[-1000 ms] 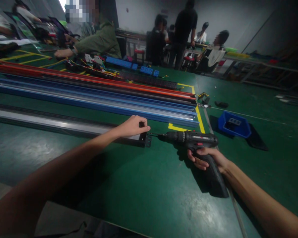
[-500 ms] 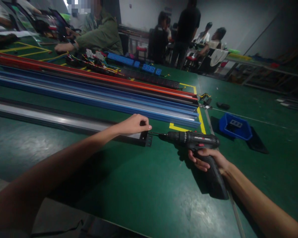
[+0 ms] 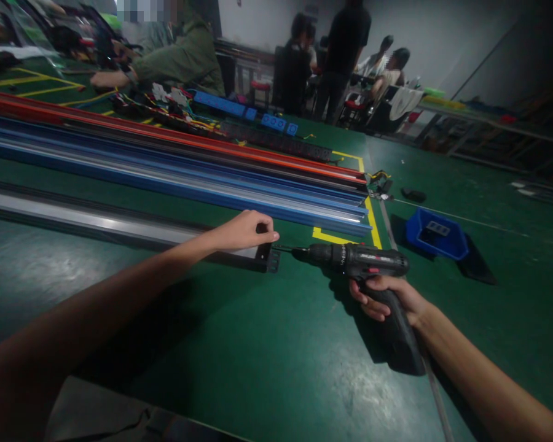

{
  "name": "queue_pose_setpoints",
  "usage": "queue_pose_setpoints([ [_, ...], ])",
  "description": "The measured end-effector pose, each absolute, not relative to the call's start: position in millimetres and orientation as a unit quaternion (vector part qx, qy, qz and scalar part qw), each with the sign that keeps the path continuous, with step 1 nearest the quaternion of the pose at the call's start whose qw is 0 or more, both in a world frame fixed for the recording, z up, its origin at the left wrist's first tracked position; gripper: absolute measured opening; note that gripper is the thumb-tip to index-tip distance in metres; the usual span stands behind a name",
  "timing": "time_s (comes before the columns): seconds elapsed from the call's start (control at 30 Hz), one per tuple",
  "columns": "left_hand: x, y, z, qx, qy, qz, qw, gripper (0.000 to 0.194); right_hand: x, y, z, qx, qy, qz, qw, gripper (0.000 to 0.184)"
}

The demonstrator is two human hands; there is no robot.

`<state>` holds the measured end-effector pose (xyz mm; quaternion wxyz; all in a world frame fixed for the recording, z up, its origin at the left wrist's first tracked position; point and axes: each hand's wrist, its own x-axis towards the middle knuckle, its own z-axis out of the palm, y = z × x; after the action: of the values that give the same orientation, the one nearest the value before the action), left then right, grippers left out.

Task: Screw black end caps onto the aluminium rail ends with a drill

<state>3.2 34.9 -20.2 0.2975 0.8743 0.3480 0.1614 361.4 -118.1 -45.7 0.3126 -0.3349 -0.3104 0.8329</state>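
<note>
From the nine o'clock edge of the view, a long, straight black rail with a silver-grey inner face point(image 3: 96, 218) was laid across the glossy green tabletop point(image 3: 281, 350), its end reached by the left hand point(image 3: 246, 230). Beyond it, long blue metal rails point(image 3: 188, 175) and red-orange rails point(image 3: 212, 144) were spread from ten to one o'clock of that hand. At eleven o'clock, farther off, an olive-green sleeve point(image 3: 179, 64) was seen.

The left thumb and forefinger were curled into a loop over the rail's black slotted end piece point(image 3: 273, 261), with their tips met or nearly met; whether anything small was pinched cannot be told. The thin metal bit point(image 3: 288, 248) was pointed toward nine o'clock, its tip beside those fingertips; contact could not be made out.

At three to four o'clock of the left hand, the black pistol-shaped cordless drill point(image 3: 378, 261) was held by the right hand point(image 3: 396, 294), with the fingers closed around its grip. At two o'clock of the drill, an open blue plastic bin point(image 3: 435, 236) was placed.
</note>
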Motion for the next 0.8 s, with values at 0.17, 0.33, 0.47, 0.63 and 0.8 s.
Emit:
queue_pose_setpoints([
  [0.17,3.6,34.6,-19.6,0.873,0.351,0.162,0.298,0.033,361.5,-118.4,-45.7,-0.335,-0.311,0.831,0.317,0.023],
  [0.33,3.6,34.6,-19.6,0.873,0.348,0.165,0.3,0.033,360.8,-118.7,-44.0,-0.341,-0.31,0.829,0.316,0.022],
  [0.47,3.4,35.1,-21.5,0.874,0.343,0.171,0.3,0.032,361.8,-119.1,-43.8,-0.341,-0.302,0.832,0.317,0.021],
  [0.63,3.5,36.2,-23.2,0.873,0.347,0.171,0.297,0.032,363.3,-119.7,-44.3,-0.34,-0.293,0.836,0.316,0.022],
  [0.8,4.3,35.8,-21.8,0.874,0.352,0.165,0.294,0.032,361.6,-119.4,-43.4,-0.339,-0.291,0.837,0.318,0.022],
])
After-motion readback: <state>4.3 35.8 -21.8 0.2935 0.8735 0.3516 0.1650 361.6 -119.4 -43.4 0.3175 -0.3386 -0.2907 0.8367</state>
